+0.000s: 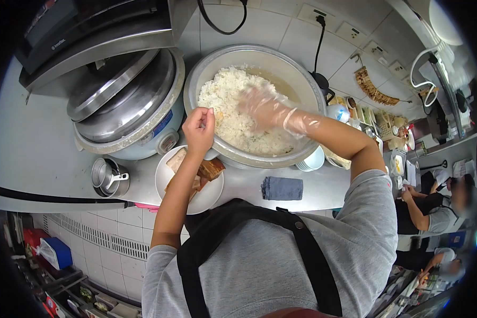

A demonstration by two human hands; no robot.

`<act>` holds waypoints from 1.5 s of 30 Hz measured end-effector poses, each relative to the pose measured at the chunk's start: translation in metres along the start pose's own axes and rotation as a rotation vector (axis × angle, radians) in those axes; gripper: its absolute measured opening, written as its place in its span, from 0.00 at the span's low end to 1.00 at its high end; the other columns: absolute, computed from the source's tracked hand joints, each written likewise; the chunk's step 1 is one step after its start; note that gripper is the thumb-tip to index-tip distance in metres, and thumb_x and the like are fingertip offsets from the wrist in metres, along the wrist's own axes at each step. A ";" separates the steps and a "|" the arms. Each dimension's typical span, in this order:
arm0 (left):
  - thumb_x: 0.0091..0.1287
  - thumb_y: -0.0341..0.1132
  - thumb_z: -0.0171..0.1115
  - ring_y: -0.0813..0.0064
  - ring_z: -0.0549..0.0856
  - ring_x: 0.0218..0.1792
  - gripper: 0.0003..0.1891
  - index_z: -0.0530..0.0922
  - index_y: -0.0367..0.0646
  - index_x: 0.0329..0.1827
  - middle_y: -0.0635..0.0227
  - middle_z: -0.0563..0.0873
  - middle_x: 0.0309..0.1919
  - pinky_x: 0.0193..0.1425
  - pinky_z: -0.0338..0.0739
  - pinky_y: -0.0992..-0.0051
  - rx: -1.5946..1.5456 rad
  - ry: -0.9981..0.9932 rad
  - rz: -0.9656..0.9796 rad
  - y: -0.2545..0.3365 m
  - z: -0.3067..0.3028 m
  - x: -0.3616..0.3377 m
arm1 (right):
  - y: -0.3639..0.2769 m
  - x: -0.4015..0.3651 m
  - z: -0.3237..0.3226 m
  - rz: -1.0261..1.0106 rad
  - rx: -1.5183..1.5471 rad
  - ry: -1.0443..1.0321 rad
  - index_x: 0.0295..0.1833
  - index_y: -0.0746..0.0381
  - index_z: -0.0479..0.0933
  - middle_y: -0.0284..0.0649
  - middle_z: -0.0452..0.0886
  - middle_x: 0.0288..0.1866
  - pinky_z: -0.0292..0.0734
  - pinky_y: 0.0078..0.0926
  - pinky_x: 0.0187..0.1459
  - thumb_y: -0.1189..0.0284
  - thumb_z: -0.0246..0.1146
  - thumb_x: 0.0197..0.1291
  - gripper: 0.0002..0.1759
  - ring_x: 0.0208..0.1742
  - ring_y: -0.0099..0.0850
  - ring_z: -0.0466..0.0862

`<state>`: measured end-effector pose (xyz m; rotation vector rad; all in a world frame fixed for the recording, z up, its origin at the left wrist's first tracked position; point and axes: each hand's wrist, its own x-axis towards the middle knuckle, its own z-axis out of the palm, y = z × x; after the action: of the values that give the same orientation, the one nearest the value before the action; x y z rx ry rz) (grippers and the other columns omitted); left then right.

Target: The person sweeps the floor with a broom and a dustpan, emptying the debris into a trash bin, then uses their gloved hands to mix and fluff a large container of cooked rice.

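A large metal pot point(307, 77) holds a mound of white cooked rice point(222, 87), pushed up toward its left side. My right hand point(261, 108), in a clear plastic glove, is down at the rice; motion blurs its fingers. My left hand point(198, 130) is bare and closed at the pot's near-left rim, fingers curled in. Whatever it may hold is hidden. Below my left forearm, a white plate point(213, 195) carries pieces of brown-edged food point(211, 168), partly covered by the arm.
Left of the pot stands a rice cooker point(148, 139) with metal lids point(124, 100) on it. A small metal pot point(110, 177), a folded dark cloth point(282, 188) and stacked pale bowls point(311, 160) sit on the counter. Two people point(426, 204) are at the right.
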<state>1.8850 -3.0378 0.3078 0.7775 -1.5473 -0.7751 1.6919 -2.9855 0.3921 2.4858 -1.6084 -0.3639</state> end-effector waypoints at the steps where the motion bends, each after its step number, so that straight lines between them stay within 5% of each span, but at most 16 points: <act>1: 0.61 0.28 0.62 0.75 0.73 0.19 0.07 0.75 0.38 0.25 0.66 0.75 0.18 0.24 0.65 0.75 0.005 -0.036 0.013 0.000 0.001 0.000 | -0.003 0.006 0.026 -0.297 0.199 0.094 0.61 0.56 0.71 0.48 0.69 0.64 0.51 0.60 0.68 0.54 0.68 0.45 0.37 0.70 0.46 0.62; 2: 0.59 0.30 0.62 0.68 0.75 0.20 0.07 0.75 0.40 0.23 0.65 0.77 0.17 0.27 0.68 0.71 0.165 -0.125 0.149 0.018 -0.005 0.008 | -0.006 0.011 0.047 -0.593 0.399 0.189 0.59 0.57 0.73 0.48 0.69 0.63 0.49 0.60 0.69 0.57 0.66 0.48 0.32 0.69 0.48 0.62; 4: 0.58 0.31 0.62 0.67 0.75 0.21 0.08 0.75 0.41 0.23 0.65 0.77 0.16 0.29 0.69 0.70 0.231 -0.195 0.224 0.024 -0.008 0.014 | -0.042 0.023 0.076 -0.342 1.021 0.081 0.53 0.57 0.76 0.46 0.71 0.60 0.44 0.68 0.68 0.61 0.62 0.52 0.22 0.69 0.50 0.61; 7: 0.57 0.33 0.61 0.64 0.76 0.23 0.09 0.76 0.42 0.20 0.65 0.76 0.15 0.33 0.71 0.67 0.340 -0.295 0.274 0.024 -0.011 0.017 | -0.060 0.047 0.096 -0.197 0.478 -0.095 0.54 0.57 0.76 0.45 0.71 0.60 0.43 0.71 0.67 0.61 0.61 0.53 0.22 0.69 0.50 0.61; 11: 0.59 0.32 0.59 0.63 0.74 0.23 0.10 0.75 0.39 0.21 0.62 0.74 0.14 0.33 0.70 0.67 0.340 -0.388 0.241 0.018 -0.013 0.015 | -0.076 0.069 0.112 -0.113 0.035 0.094 0.54 0.57 0.76 0.44 0.71 0.60 0.42 0.74 0.65 0.60 0.60 0.54 0.23 0.69 0.50 0.61; 14: 0.59 0.32 0.59 0.62 0.73 0.22 0.11 0.73 0.38 0.19 0.62 0.72 0.13 0.33 0.69 0.67 0.288 -0.374 0.234 0.018 -0.012 0.015 | -0.071 0.080 0.107 -0.004 -0.111 0.175 0.55 0.57 0.76 0.43 0.71 0.60 0.40 0.77 0.64 0.60 0.60 0.54 0.23 0.69 0.49 0.61; 16: 0.58 0.31 0.59 0.62 0.73 0.21 0.12 0.72 0.37 0.19 0.62 0.72 0.13 0.33 0.69 0.66 0.259 -0.374 0.216 0.019 -0.014 0.013 | -0.049 0.079 0.074 0.128 -0.033 -0.044 0.62 0.54 0.72 0.42 0.67 0.65 0.38 0.80 0.63 0.58 0.60 0.55 0.29 0.71 0.51 0.58; 19: 0.58 0.30 0.59 0.62 0.72 0.21 0.12 0.71 0.36 0.18 0.61 0.70 0.13 0.31 0.68 0.66 0.260 -0.354 0.218 0.024 -0.012 0.015 | 0.011 0.067 0.049 0.401 0.043 -0.171 0.70 0.39 0.63 0.40 0.54 0.75 0.38 0.75 0.65 0.46 0.60 0.54 0.36 0.75 0.50 0.50; 23: 0.58 0.30 0.60 0.63 0.70 0.20 0.13 0.69 0.36 0.17 0.61 0.69 0.13 0.29 0.66 0.66 0.264 -0.302 0.193 0.020 -0.009 0.013 | 0.072 0.064 0.075 0.408 0.183 -0.482 0.70 0.43 0.62 0.40 0.53 0.76 0.41 0.71 0.67 0.42 0.58 0.53 0.39 0.76 0.51 0.47; 25: 0.59 0.30 0.60 0.63 0.70 0.19 0.14 0.69 0.36 0.17 0.61 0.68 0.13 0.28 0.65 0.66 0.247 -0.283 0.181 0.018 -0.007 0.015 | 0.017 0.046 0.013 0.482 0.066 -0.445 0.69 0.45 0.65 0.41 0.57 0.74 0.44 0.66 0.68 0.44 0.61 0.51 0.39 0.76 0.50 0.49; 27: 0.59 0.30 0.59 0.64 0.70 0.18 0.13 0.70 0.36 0.17 0.62 0.68 0.13 0.26 0.64 0.67 0.225 -0.259 0.135 0.021 -0.008 0.014 | -0.027 0.049 -0.004 0.292 -0.305 -0.406 0.68 0.48 0.65 0.46 0.63 0.70 0.55 0.53 0.69 0.49 0.62 0.52 0.38 0.73 0.46 0.59; 29: 0.59 0.30 0.59 0.64 0.70 0.18 0.13 0.70 0.36 0.18 0.62 0.68 0.13 0.26 0.64 0.68 0.212 -0.253 0.141 0.018 -0.008 0.013 | -0.041 0.069 0.059 0.004 0.323 -0.725 0.66 0.61 0.68 0.57 0.68 0.64 0.64 0.39 0.64 0.57 0.64 0.51 0.36 0.66 0.45 0.69; 32: 0.59 0.29 0.59 0.65 0.70 0.18 0.13 0.70 0.36 0.18 0.62 0.68 0.13 0.25 0.64 0.68 0.198 -0.245 0.145 0.019 -0.009 0.012 | -0.063 0.055 0.100 -0.079 0.554 -0.479 0.66 0.62 0.68 0.56 0.69 0.64 0.65 0.39 0.63 0.58 0.63 0.52 0.36 0.65 0.45 0.70; 38: 0.59 0.29 0.60 0.64 0.71 0.19 0.12 0.70 0.36 0.18 0.61 0.68 0.13 0.25 0.65 0.68 0.209 -0.254 0.175 0.016 -0.011 0.012 | -0.072 0.071 0.120 -0.036 0.269 -0.115 0.66 0.62 0.67 0.56 0.70 0.62 0.66 0.38 0.62 0.59 0.63 0.53 0.35 0.62 0.45 0.72; 45: 0.59 0.29 0.60 0.64 0.71 0.19 0.12 0.71 0.35 0.19 0.61 0.69 0.13 0.26 0.66 0.68 0.227 -0.258 0.203 0.022 -0.012 0.011 | -0.044 0.089 0.110 0.074 0.124 -0.033 0.65 0.64 0.66 0.56 0.72 0.60 0.68 0.37 0.59 0.60 0.62 0.55 0.34 0.60 0.44 0.74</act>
<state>1.8946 -3.0355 0.3332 0.6899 -1.9384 -0.5717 1.7339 -3.0483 0.2647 2.5120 -1.7825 -0.3054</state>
